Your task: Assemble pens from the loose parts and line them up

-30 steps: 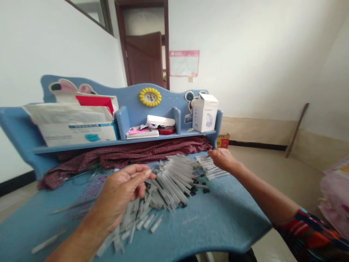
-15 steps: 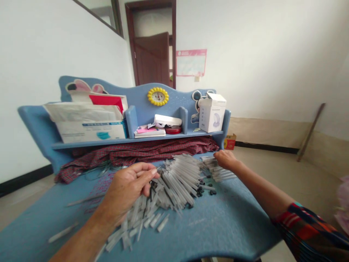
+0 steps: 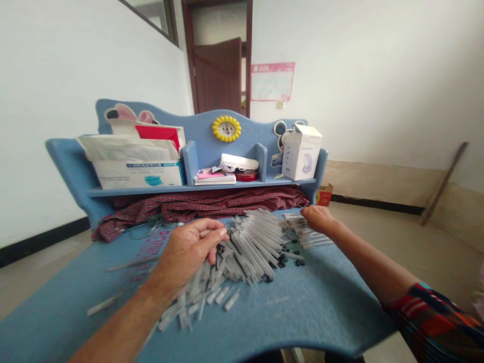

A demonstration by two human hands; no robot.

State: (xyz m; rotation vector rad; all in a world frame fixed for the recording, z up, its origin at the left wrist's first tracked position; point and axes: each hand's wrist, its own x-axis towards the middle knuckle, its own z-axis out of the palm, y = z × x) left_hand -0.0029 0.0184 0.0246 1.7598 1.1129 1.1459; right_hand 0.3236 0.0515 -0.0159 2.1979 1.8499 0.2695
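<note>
My left hand (image 3: pixel 198 242) hovers at the left side of a fanned pile of clear plastic tubes (image 3: pixel 260 237). Its thumb and fingers are pinched together, and whatever is between them is too small to name. Farther right, my right hand (image 3: pixel 317 219) rests at a second, neater stack of tubes (image 3: pixel 304 232), its fingers closed and their tips partly hidden. Small black caps (image 3: pixel 283 259) lie between the two groups. Shorter loose tube pieces (image 3: pixel 215 295) are scattered in front of the pile, below my left hand.
A blue desk (image 3: pixel 295 317) carries everything. At its back, a shelf (image 3: pixel 159 190) holds a mask box (image 3: pixel 139 174), papers (image 3: pixel 215 179), a red round tin (image 3: pixel 246 175) and a white box (image 3: pixel 302 154). Under it lies checked cloth (image 3: pixel 204 204). A single tube (image 3: pixel 104 304) sits at the left.
The whole view has shifted, so the desk and both hands appear slightly farther right and higher. My left hand keeps its pinch, and my right hand stays at the neat stack.
</note>
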